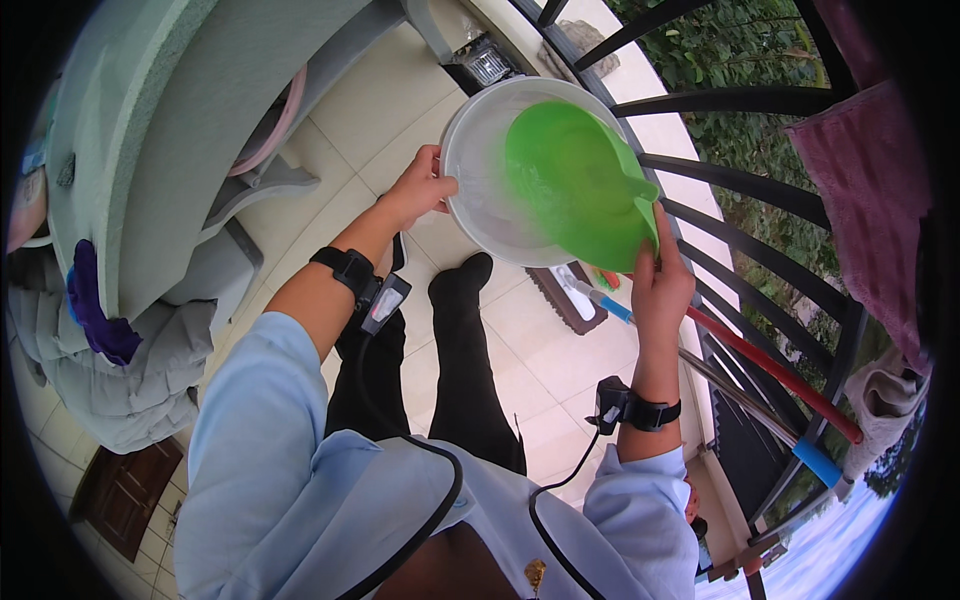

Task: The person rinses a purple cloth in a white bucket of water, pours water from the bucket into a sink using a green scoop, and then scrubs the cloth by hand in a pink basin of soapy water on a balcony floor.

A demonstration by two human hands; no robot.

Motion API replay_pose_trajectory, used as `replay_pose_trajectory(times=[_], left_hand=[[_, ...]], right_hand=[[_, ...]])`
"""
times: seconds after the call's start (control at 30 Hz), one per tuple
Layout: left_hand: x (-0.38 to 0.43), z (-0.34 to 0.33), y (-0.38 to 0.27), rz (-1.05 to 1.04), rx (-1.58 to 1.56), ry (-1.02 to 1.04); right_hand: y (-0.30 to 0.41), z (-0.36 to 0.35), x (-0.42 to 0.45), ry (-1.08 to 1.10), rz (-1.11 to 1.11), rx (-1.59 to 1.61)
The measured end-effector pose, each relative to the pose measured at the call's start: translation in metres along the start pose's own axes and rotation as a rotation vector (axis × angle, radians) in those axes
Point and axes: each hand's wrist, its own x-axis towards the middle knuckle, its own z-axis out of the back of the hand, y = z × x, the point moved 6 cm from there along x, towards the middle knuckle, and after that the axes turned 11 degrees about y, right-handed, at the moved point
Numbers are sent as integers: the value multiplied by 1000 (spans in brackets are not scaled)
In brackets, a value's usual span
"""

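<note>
My left hand point(424, 187) grips the near left rim of a round whitish plastic basin point(474, 154), thumb over the edge. A bright green plastic bowl with a pouring spout point(570, 176) overlaps the right part of the basin. My right hand point(664, 262) pinches the green bowl's rim beside the spout. The green bowl looks tilted, and its lower side extends past the basin's near rim. Whether either vessel holds water cannot be told. Both are held above the tiled floor, close to the black metal railing point(739, 101).
At left is a grey table point(165, 150) with a purple cloth point(97, 307) on its edge; a pink-rimmed basin point(281, 124) sits beneath. A flat brush head point(562, 296), a red pole point(780, 367) and a pink towel point(855, 202) are by the railing. A lamp point(487, 66) lies beyond the basin.
</note>
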Motion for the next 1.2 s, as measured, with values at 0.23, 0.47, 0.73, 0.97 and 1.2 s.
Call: replay_pose_trajectory(times=[0.23,0.47,0.73,0.97,1.2], left_hand=[[-18,4,-4,123,136,-158],[-56,33,-1,138,125,-259],[-27,67,12,105,73,-395],[-11,112,28,258,196,-443],[80,119,21,304,85,-433]], right_hand=[[22,20,-7,-359,359,-93],[-6,-5,-10,-365,2,518],[-72,-66,-39,-407,-289,1259],[-116,-93,-86,-351,-486,1231],[-141,-153,-111,-354,-634,1311]])
